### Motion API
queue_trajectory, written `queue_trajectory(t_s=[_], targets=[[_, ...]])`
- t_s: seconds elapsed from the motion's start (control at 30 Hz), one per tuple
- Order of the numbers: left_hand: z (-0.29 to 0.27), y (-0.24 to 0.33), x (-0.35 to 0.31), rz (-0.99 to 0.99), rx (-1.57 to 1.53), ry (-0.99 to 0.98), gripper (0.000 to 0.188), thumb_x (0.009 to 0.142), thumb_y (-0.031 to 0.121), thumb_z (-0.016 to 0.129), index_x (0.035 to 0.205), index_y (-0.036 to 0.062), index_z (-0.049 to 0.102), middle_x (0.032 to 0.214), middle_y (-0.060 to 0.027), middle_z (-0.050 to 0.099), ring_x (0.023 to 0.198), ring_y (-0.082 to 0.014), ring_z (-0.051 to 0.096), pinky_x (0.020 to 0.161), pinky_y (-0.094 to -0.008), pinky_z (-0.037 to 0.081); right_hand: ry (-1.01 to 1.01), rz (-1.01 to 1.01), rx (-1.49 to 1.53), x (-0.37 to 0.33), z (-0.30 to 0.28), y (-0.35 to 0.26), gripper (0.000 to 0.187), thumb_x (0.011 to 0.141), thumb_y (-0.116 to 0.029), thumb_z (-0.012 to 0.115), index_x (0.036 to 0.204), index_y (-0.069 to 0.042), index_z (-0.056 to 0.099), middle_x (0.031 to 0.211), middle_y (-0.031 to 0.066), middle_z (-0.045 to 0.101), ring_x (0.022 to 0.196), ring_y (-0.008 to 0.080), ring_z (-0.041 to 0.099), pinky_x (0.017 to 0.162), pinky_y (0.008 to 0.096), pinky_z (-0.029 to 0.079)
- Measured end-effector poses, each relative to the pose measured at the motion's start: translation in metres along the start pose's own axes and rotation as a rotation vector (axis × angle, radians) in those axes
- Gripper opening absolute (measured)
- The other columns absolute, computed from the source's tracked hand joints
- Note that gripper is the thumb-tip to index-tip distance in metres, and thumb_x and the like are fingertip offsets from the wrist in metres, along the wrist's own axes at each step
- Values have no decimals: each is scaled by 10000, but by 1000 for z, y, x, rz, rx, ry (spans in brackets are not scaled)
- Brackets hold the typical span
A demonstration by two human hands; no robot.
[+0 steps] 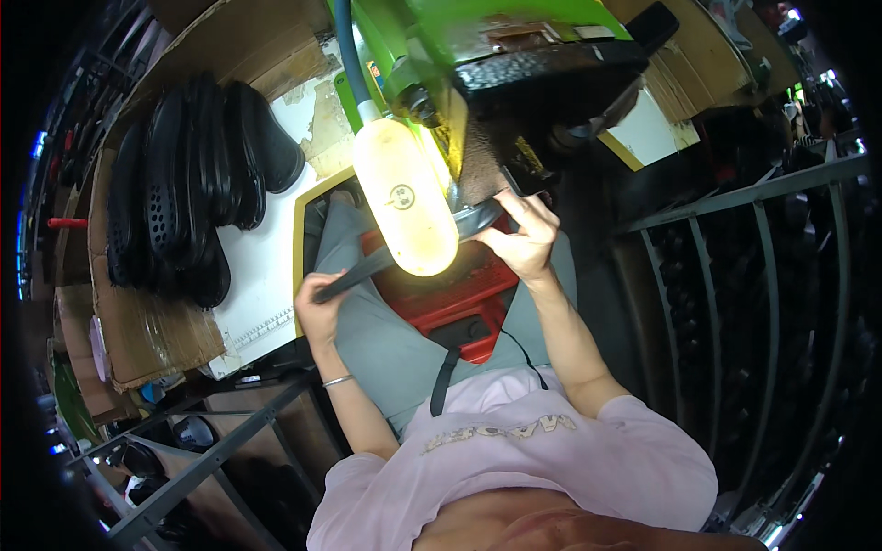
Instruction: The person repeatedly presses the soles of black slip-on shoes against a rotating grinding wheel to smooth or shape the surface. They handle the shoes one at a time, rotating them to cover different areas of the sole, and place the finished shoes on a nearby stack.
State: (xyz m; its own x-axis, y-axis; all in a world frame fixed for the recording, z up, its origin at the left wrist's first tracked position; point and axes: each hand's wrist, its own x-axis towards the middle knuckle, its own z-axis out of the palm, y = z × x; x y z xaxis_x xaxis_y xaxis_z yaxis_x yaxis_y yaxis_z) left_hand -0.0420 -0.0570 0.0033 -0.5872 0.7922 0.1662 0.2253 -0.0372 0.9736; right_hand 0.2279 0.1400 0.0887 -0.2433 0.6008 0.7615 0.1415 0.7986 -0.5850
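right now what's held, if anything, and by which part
A long dark piece is held: left hand at its left end, right hand near its right.

You have two hands in view, the left hand (319, 308) and the right hand (525, 234), and between them what looks like one long dark piece (358, 274). One lamp (400, 188) hangs over that span, and one green machine (418, 41) stands beyond your hands. Left of your left hand, count at least five black shoes (167, 170); they overlap too much for an exact number. Your left wrist wears one bracelet (338, 380). One metal rack (753, 194) stands right of your right hand.
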Motion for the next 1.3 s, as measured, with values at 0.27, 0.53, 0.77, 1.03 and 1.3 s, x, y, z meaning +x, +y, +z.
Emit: queue_trajectory(t_s=[0.27,0.53,0.77,1.03,1.3], targets=[[146,72,30,532,368,63,579,632,157,883,1117,27,594,937,-132,633,913,-284,625,879,-404,497,-36,-26,83,7,1,6,513,576,-132,902,1018,0,678,981,123,684,836,242,671,716,319,535],[204,47,4,101,-348,168,375,752,125,842,993,30,571,935,-25,616,866,-123,599,820,-270,496,-112,954,535,-128,41,127,358,819,-57,712,1162,-20,614,1171,84,626,1085,198,594,938,332,475],[217,42,-9,-34,-623,101,402,773,125,825,1048,4,557,978,-73,646,914,-170,617,879,-316,486,159,1143,1300,-168,10,137,321,932,-187,620,1240,-153,537,1200,41,594,1118,200,560,946,413,449],[229,48,-4,-51,-730,141,440,730,130,858,1067,26,594,988,-42,629,907,-142,600,840,-300,477,376,870,517,-118,-64,129,259,834,-104,772,1033,-15,631,964,9,632,861,95,570,796,249,464],[182,56,14,35,-569,80,515,664,-116,783,1098,24,543,1029,-84,629,933,-187,632,867,-333,532,244,444,-189,-1,-117,45,316,705,-98,865,882,6,624,831,25,606,765,133,554,712,268,465]])
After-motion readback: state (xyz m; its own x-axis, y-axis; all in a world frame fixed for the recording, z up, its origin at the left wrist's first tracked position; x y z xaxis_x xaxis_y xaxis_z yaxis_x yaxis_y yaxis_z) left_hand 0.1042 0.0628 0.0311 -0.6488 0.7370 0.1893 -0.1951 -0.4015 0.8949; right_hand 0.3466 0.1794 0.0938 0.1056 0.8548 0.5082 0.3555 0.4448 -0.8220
